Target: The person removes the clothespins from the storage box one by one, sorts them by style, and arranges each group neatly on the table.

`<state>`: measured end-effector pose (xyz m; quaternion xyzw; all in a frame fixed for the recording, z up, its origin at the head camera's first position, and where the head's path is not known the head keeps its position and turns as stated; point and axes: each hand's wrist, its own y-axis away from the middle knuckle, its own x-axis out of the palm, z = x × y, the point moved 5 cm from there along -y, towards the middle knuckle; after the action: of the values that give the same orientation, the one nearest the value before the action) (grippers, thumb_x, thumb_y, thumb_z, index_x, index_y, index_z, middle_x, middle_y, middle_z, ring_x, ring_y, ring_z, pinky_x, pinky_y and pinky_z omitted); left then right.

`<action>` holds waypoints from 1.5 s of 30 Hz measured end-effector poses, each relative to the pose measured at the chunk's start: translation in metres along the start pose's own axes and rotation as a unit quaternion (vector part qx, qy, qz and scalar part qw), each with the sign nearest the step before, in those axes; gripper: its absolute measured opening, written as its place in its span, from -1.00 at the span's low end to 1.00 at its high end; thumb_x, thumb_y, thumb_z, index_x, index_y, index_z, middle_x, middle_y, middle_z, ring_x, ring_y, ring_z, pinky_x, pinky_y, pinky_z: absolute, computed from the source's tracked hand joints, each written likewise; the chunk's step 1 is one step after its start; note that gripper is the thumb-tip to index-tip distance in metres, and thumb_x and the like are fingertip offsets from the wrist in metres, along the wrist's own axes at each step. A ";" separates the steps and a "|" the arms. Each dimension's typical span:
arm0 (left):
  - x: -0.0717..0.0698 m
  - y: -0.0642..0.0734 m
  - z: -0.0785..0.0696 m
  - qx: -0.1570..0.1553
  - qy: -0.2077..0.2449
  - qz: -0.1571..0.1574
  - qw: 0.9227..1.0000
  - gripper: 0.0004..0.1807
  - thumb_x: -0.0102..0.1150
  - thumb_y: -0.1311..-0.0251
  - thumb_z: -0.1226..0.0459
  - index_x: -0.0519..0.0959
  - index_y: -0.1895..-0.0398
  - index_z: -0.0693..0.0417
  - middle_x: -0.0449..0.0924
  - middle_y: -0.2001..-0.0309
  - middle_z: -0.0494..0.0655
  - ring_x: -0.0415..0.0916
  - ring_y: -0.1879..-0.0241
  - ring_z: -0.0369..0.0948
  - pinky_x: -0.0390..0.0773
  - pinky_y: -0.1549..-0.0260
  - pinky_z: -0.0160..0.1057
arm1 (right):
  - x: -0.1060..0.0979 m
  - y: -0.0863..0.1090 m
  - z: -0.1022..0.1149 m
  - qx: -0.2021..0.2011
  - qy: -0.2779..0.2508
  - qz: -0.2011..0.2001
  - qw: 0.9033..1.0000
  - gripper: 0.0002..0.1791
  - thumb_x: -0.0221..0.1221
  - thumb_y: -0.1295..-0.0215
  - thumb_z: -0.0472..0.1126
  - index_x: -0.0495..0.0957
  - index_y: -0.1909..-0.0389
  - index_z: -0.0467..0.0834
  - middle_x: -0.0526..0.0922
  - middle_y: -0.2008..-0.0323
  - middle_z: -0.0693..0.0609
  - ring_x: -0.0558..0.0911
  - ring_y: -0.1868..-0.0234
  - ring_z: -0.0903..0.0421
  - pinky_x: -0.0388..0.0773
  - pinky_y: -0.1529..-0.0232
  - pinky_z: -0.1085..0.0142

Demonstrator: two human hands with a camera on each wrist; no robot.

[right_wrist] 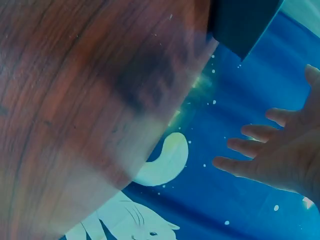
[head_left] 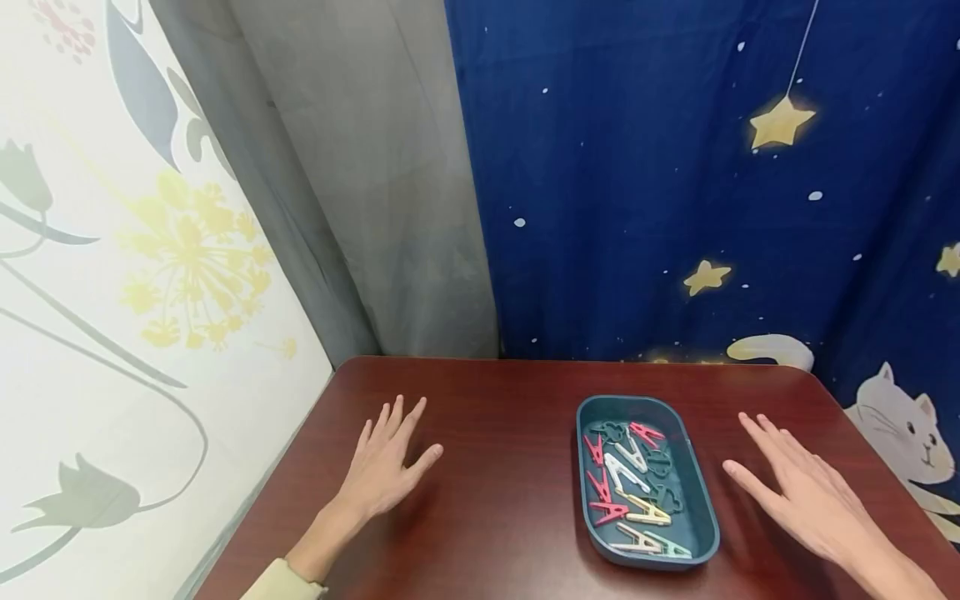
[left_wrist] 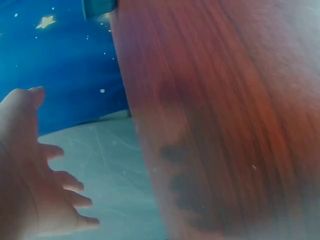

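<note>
A dark teal tray with rounded corners stands on the table, right of its middle. Inside lie several clothespins: red ones, white ones, a yellow one, a pale pink one and a light green one. Several dark green clips of rounded outline lie among them, hard to make out against the tray. To the tray's left, my left hand hovers with straight, spread fingers. My right hand is held the same way beside the tray's right side. Neither hand touches anything.
The reddish-brown wooden table has rounded far corners. Behind it hang a grey curtain and a blue curtain with stars and a cat. A white floral panel borders the left side.
</note>
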<state>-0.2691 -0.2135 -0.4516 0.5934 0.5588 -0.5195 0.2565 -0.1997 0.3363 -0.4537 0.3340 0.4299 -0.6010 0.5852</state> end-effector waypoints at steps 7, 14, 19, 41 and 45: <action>0.002 -0.028 -0.024 0.024 0.097 -0.034 0.994 -0.05 0.20 -0.48 -0.17 0.00 -0.76 -0.16 -0.10 -0.71 0.10 -0.12 -0.67 0.11 -0.01 -0.51 0.35 | 0.000 -0.004 0.002 0.002 -0.070 -0.046 0.996 -0.04 0.11 -0.61 0.20 -0.13 -0.74 -0.13 0.01 -0.62 -0.44 0.08 -0.56 -0.53 0.07 -0.28 -0.58; 0.015 -0.064 -0.065 0.053 0.209 -0.090 0.972 -0.05 0.31 -0.46 -0.06 0.00 -0.75 -0.21 0.00 -0.70 -0.16 0.04 -0.64 -0.12 0.20 -0.49 0.20 | 0.018 -0.009 0.015 0.046 -0.192 -0.060 0.978 -0.03 0.14 -0.61 0.15 -0.21 -0.76 -0.02 0.07 -0.58 -0.51 0.28 -0.41 -0.63 0.33 -0.37 -0.30; 0.033 -0.082 -0.100 0.076 0.281 -0.127 0.948 -0.03 0.40 -0.40 0.01 0.06 -0.74 -0.19 0.17 -0.65 -0.21 0.20 -0.58 -0.17 0.27 -0.49 0.05 | 0.037 -0.013 0.028 0.029 -0.273 -0.079 0.958 -0.03 0.20 -0.61 0.01 -0.20 -0.75 -0.10 0.02 -0.62 -0.45 0.15 -0.54 -0.50 0.13 -0.20 0.78; 0.117 -0.082 -0.229 0.043 0.499 -0.069 0.863 -0.19 0.41 -0.40 0.17 0.26 -0.64 -0.03 0.37 -0.55 -0.14 0.32 -0.52 -0.21 0.37 -0.42 -0.14 | 0.074 -0.017 0.037 -0.004 -0.326 -0.094 0.941 -0.10 0.11 -0.42 -0.56 -0.02 -0.71 -0.20 0.15 -0.59 -0.44 0.22 -0.52 -0.47 0.13 -0.16 0.80; 0.128 -0.079 -0.239 0.024 0.511 -0.059 0.857 -0.21 0.43 -0.38 0.19 0.31 -0.61 -0.01 0.42 -0.51 -0.16 0.36 -0.48 -0.24 0.37 -0.41 -0.22 | 0.076 -0.016 0.036 -0.005 -0.320 -0.098 0.942 -0.11 0.10 -0.42 -0.58 0.03 -0.70 -0.19 0.18 -0.58 -0.41 0.23 -0.53 -0.43 0.12 -0.17 0.79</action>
<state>-0.2850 0.0676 -0.4665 0.7473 0.6327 -0.1706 -0.1102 -0.2189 0.2707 -0.5058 0.0774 0.2534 -0.7285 0.6318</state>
